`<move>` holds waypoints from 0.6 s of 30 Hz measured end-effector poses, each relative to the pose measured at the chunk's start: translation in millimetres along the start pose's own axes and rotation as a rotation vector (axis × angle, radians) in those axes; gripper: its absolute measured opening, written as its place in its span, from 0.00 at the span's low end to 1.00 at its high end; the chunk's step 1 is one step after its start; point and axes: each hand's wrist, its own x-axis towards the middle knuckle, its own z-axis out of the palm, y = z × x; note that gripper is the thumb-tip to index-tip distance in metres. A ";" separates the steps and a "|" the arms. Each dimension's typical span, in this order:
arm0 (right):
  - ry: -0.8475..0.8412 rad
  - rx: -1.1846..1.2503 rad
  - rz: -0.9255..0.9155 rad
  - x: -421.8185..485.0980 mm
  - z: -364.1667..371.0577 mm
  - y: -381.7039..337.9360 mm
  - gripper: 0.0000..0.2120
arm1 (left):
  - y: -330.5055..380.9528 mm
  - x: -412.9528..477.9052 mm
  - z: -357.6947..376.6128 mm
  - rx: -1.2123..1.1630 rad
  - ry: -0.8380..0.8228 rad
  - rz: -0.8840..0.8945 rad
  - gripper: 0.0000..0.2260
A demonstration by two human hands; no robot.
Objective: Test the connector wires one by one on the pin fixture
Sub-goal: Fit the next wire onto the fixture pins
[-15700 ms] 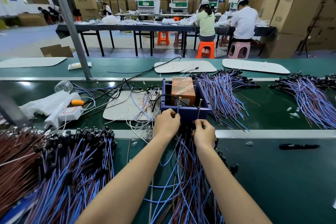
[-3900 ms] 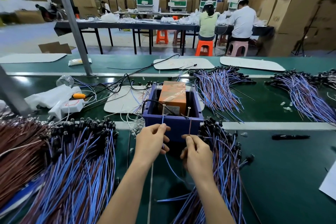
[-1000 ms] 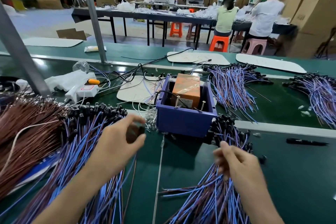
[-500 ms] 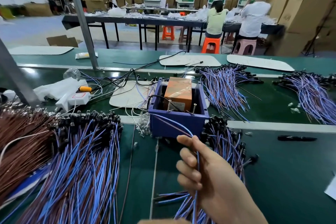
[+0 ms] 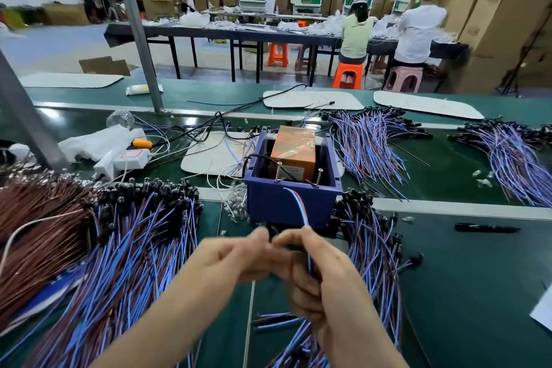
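On the wire [image 5: 299, 208], left hand [image 5: 236, 257] again

I count one blue box [image 5: 286, 206], one orange block [image 5: 294, 146], two pins [image 5: 278, 172], one pen [image 5: 487, 228], two seated workers [image 5: 357, 36], and one wire [image 5: 301, 209] between my left hand [image 5: 236, 257] and right hand [image 5: 316, 272].

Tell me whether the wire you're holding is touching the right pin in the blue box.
Apart. The head view shows the wire in the right hand ending by the front rim of the blue box, left of the right pin.
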 end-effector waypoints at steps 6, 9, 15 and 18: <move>0.072 -0.106 -0.112 0.9 -12.6 2.1 0.18 | -0.6 56.1 16.3 -0.161 0.079 -0.199 0.16; 0.012 -0.114 -0.058 -0.6 -13.5 8.6 0.17 | 13.0 70.4 27.5 -0.431 0.051 -0.224 0.12; -0.025 -0.179 0.043 -5.0 -30.3 21.0 0.16 | 19.2 80.8 34.3 -0.442 0.121 -0.055 0.07; 0.052 -0.301 -0.045 0.8 -32.8 15.8 0.20 | 15.5 77.5 34.0 -0.321 0.108 -0.037 0.08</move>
